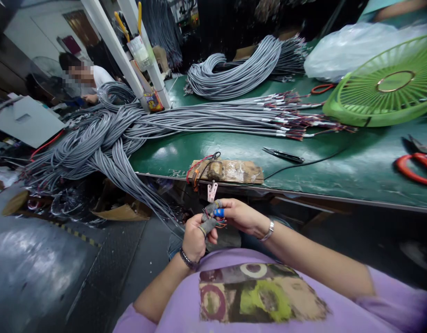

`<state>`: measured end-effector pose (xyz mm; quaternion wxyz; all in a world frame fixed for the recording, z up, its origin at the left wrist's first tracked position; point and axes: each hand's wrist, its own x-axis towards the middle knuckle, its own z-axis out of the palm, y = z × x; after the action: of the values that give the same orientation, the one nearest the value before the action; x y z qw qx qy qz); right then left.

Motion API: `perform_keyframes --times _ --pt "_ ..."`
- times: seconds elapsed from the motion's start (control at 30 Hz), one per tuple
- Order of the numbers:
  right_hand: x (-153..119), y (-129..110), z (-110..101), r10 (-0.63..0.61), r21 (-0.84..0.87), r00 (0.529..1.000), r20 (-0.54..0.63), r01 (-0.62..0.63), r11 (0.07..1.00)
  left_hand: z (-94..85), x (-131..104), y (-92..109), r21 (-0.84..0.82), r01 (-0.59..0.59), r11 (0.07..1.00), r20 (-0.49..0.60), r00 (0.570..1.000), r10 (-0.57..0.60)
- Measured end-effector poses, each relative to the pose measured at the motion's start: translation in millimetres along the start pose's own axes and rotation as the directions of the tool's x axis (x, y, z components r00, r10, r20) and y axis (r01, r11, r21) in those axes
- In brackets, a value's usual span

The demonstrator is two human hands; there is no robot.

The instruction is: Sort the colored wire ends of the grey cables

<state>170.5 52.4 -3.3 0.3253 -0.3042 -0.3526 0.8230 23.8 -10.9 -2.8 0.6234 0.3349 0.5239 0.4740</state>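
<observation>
In the head view my left hand (195,238) is closed around the end of a grey cable, mostly hidden by the fingers. Thin coloured wires (221,224) fan out from between my two hands. My right hand (241,215) pinches at these wires, its fingertips close to the left thumb. Grey covers wrap some fingertips of both hands, and blue tape circles one right finger. Just beyond the hands, a pale pink clip (212,191) hangs at the bench edge. It sits below a worn wooden block (239,171) that has red and black leads.
Bundled grey cables (199,118) with stripped ends lie across the green bench (172,150), draping off its left side. Black tweezers (283,155), red-handled pliers (416,165) and a green fan (383,85) are on the right. A coiled cable bundle (234,69) lies behind. Another person (85,76) sits far left.
</observation>
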Motion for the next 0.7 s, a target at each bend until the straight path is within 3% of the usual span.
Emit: perform_keyframes --times 0.1,0.17,0.37,0.63,0.7 --pt "-0.3 0.2 -3.7 0.033 0.120 0.996 -0.080 -0.023 0.992 -0.7 0.3 -1.4 0.002 -0.014 1.000 -0.023 1.000 0.014" --pt "-2.0 -3.0 -4.6 0.061 0.112 0.994 -0.086 -0.052 0.992 -1.6 0.6 -2.4 0.016 -0.028 0.999 -0.034 0.999 0.029" --pt "-4.2 -4.5 1.9 0.044 -0.270 0.996 -0.076 -0.063 0.961 -1.1 0.6 -2.5 0.060 -0.039 0.997 -0.038 0.998 0.042" --pt "-6.1 -11.5 -0.2 -0.045 -0.318 0.993 0.110 0.078 0.945 -1.6 3.8 -0.1 0.074 -0.001 0.997 -0.002 1.000 0.002" --pt "-6.4 -10.6 -3.0 -0.069 -0.303 0.993 0.096 0.096 0.948 -1.3 4.5 0.3 0.065 0.025 0.998 0.025 0.999 -0.027"
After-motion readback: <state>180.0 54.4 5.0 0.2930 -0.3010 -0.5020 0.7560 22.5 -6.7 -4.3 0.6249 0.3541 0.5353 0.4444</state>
